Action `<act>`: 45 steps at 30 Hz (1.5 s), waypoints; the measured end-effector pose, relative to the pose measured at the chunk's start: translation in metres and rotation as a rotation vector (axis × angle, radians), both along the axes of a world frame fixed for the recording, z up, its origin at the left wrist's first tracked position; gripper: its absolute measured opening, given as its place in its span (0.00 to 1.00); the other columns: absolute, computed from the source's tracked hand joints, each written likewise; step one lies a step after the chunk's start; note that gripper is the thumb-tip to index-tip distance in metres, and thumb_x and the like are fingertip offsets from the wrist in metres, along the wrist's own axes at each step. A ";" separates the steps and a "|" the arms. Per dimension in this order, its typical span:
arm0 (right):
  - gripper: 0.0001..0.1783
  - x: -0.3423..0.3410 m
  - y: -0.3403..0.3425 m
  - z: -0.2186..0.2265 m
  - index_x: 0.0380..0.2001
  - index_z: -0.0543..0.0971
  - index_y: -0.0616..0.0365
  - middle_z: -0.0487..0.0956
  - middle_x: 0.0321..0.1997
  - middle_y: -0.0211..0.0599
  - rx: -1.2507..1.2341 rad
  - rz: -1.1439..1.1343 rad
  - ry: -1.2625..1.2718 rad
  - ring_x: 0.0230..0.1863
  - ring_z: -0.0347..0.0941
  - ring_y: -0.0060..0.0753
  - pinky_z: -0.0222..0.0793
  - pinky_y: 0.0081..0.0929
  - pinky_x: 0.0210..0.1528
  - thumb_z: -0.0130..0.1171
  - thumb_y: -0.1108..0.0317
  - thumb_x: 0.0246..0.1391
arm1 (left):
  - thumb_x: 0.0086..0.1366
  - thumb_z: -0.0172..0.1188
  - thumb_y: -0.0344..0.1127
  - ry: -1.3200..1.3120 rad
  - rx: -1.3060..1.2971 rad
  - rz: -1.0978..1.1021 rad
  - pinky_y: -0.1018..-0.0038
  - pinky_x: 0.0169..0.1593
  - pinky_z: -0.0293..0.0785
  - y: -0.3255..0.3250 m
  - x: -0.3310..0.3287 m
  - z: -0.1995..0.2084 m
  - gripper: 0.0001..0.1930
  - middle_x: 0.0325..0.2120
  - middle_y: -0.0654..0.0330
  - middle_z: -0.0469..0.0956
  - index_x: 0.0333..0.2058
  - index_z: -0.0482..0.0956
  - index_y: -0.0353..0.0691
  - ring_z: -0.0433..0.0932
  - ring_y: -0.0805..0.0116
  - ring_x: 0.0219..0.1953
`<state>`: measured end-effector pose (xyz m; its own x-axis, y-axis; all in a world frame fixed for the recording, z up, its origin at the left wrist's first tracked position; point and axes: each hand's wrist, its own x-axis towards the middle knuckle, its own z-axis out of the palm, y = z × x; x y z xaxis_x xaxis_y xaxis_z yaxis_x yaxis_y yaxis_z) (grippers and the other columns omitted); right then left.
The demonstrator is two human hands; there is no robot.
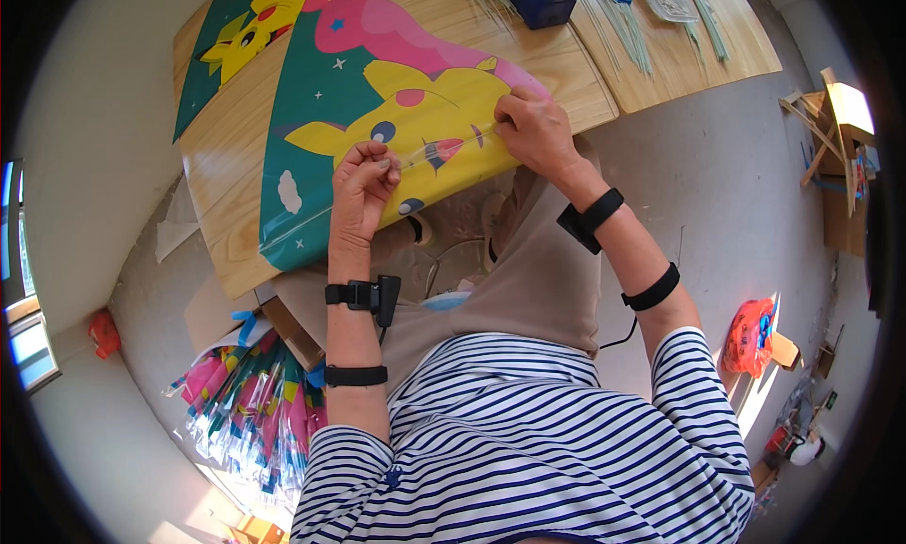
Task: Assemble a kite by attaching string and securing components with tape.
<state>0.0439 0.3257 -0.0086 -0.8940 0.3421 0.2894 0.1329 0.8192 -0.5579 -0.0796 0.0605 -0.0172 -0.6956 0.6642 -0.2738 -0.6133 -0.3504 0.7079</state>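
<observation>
At the near edge of the wooden tabletop (226,176), I see a colourful kite sheet (377,100) with a yellow cartoon figure lying flat, its near border overhanging the edge. My left hand (363,181) pinches one end of a thin clear strip (439,148), apparently a slim rod or tape; my right hand (533,129) presses the other end onto the sheet, fingers curled closed. I judge that uneven tension could skew the strip, or crease the thin sheet at the overhang.
</observation>
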 end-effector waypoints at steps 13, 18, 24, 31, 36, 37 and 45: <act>0.06 -0.011 0.000 0.002 0.25 0.81 0.55 0.82 0.33 0.43 -0.099 -0.101 -0.192 0.38 0.79 0.54 0.73 0.45 0.39 0.57 0.73 0.43 | 0.63 0.58 0.21 -0.002 -0.059 0.011 0.75 0.41 0.76 0.001 0.003 0.003 0.11 0.33 0.54 0.77 0.45 0.75 0.32 0.76 0.65 0.35; 0.05 -0.013 0.000 0.000 0.25 0.81 0.55 0.82 0.33 0.44 -0.113 -0.118 -0.177 0.40 0.79 0.53 0.73 0.44 0.41 0.57 0.74 0.41 | 0.65 0.57 0.23 0.023 -0.071 -0.006 0.73 0.41 0.78 0.001 0.001 0.003 0.10 0.36 0.52 0.81 0.45 0.76 0.33 0.81 0.64 0.35; 0.05 -0.013 0.001 0.000 0.24 0.80 0.55 0.81 0.33 0.44 -0.129 -0.119 -0.184 0.40 0.78 0.53 0.73 0.44 0.41 0.57 0.74 0.41 | 0.69 0.56 0.29 0.173 -0.199 -0.132 0.74 0.42 0.78 0.007 0.004 0.021 0.09 0.39 0.50 0.83 0.46 0.77 0.33 0.84 0.64 0.36; 0.05 -0.012 0.001 0.001 0.24 0.80 0.55 0.81 0.32 0.44 -0.136 -0.121 -0.185 0.39 0.79 0.53 0.73 0.45 0.40 0.57 0.73 0.40 | 0.72 0.56 0.33 0.418 -0.325 -0.221 0.75 0.45 0.77 0.029 0.009 0.045 0.09 0.40 0.55 0.84 0.43 0.80 0.35 0.83 0.70 0.39; 0.05 -0.012 0.001 -0.003 0.25 0.79 0.55 0.79 0.31 0.39 -0.128 -0.132 -0.179 0.38 0.78 0.48 0.72 0.41 0.38 0.60 0.73 0.39 | 0.73 0.58 0.41 0.498 -0.389 -0.285 0.75 0.46 0.75 0.057 0.016 0.045 0.13 0.38 0.59 0.85 0.39 0.83 0.37 0.81 0.74 0.40; 0.05 -0.012 0.001 -0.003 0.25 0.79 0.54 0.79 0.31 0.39 -0.129 -0.133 -0.176 0.38 0.78 0.47 0.72 0.41 0.38 0.60 0.73 0.39 | 0.73 0.58 0.43 0.464 -0.377 -0.290 0.75 0.45 0.74 0.061 0.017 0.044 0.14 0.37 0.59 0.85 0.38 0.83 0.36 0.80 0.75 0.39; 0.04 -0.011 0.001 0.001 0.24 0.79 0.55 0.80 0.32 0.41 -0.152 -0.131 -0.188 0.38 0.78 0.51 0.72 0.43 0.38 0.59 0.73 0.40 | 0.73 0.58 0.48 0.592 -0.471 -0.381 0.77 0.42 0.73 0.076 0.011 0.050 0.19 0.32 0.61 0.84 0.40 0.83 0.35 0.80 0.74 0.36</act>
<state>0.0329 0.3263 -0.0079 -0.8724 0.4853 0.0584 0.3454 0.6966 -0.6288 -0.0685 0.1365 0.0333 -0.5634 0.7901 -0.2417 -0.1117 0.2170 0.9698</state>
